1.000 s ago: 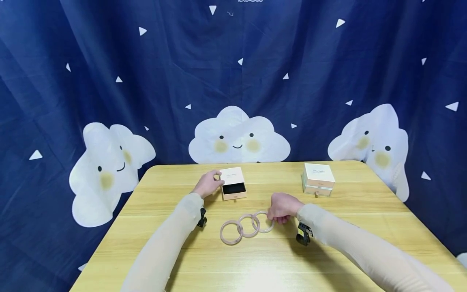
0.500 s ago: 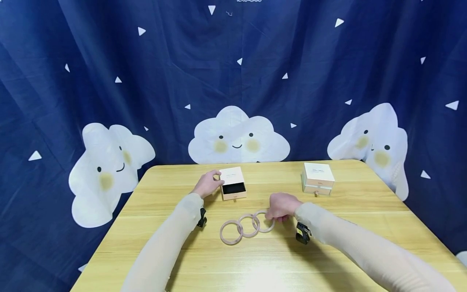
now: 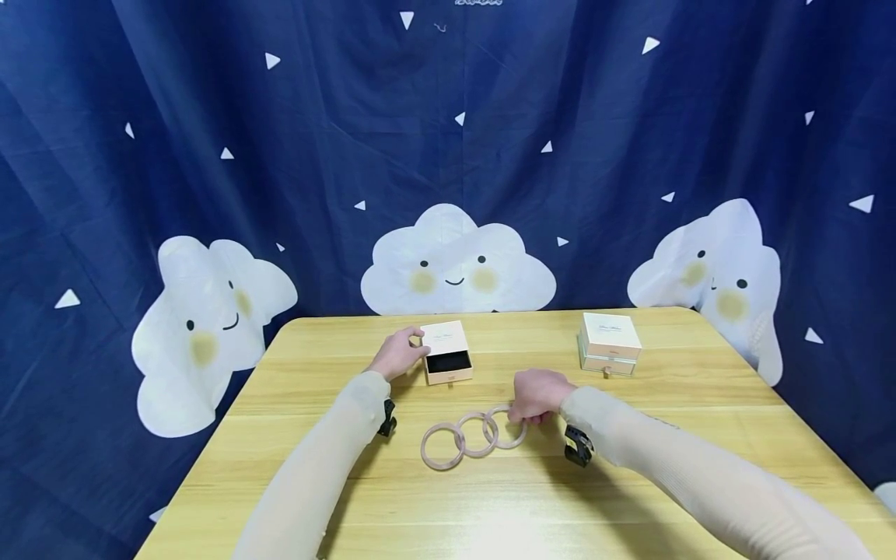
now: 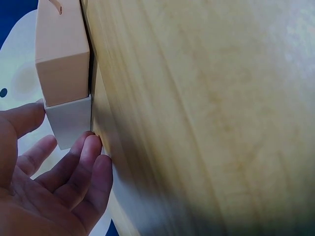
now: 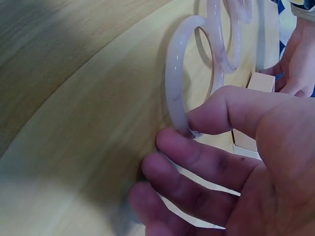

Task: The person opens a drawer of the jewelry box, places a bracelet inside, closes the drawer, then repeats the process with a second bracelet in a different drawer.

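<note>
Three bangles lie in an overlapping row on the table. The left bangle (image 3: 425,451) and middle bangle (image 3: 478,453) look pinkish; the right one (image 5: 173,81) is paler. My right hand (image 3: 540,395) pinches the rim of this pale bangle between thumb and index finger, the other fingers loosely bent below. Farther back, my left hand (image 3: 397,355) holds the rear left part of a small drawer box (image 3: 444,337), thumb and fingers around its white sleeve (image 4: 71,123). The peach drawer (image 3: 451,376) is pulled out toward me, showing a black inside.
Two similar boxes, stacked, stand at the back right: a peach-fronted box (image 3: 610,333) on a pale green one (image 3: 607,364). The wooden table (image 3: 336,505) ends at a dark blue curtain (image 3: 315,194) printed with clouds.
My right hand shifts very slightly left while keeping its pinch on the pale bangle. The left hand and drawer box stay where they were.
</note>
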Demonstrator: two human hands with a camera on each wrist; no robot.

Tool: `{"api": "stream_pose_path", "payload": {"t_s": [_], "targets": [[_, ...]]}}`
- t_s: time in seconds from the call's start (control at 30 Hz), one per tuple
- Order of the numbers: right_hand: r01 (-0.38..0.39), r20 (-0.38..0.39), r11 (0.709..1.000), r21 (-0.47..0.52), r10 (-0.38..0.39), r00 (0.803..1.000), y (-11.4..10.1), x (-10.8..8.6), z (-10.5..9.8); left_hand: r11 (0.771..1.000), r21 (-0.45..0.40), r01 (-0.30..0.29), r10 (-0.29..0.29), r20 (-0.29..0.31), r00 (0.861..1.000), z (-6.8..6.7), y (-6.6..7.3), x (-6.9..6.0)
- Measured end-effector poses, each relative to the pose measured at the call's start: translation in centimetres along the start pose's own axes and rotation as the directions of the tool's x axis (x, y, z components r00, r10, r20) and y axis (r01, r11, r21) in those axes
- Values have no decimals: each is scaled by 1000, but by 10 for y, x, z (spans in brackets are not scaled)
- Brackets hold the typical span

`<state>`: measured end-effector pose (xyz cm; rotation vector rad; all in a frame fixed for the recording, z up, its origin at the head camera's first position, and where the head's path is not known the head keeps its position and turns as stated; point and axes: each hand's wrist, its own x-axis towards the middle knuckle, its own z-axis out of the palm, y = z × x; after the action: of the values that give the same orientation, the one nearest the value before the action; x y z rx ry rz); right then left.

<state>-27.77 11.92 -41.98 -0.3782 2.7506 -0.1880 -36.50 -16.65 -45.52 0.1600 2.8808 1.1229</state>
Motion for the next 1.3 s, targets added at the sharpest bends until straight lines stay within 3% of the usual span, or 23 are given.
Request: {"api": "stream_pose_path", "payload": {"t_s": [0.4,0.83,1.1,1.3], "targets": [[0,6,1000,-28,0,1000,-3,-3,-5,1000,-1,11,-11,9,1000,-1,1,-1],[4,26,1000,26,-5,1000,1,-3,-9,1000,3,0,0,8,1000,-3,6,-5],[47,33,997,65,-49,998,7,-3,-12,1000,9,-11,10,5,1000,-4,6,-6],[69,30,994,83,-72,997,10,-3,-13,1000,5,13,-13,12,1000,-3,6,-5]]}}
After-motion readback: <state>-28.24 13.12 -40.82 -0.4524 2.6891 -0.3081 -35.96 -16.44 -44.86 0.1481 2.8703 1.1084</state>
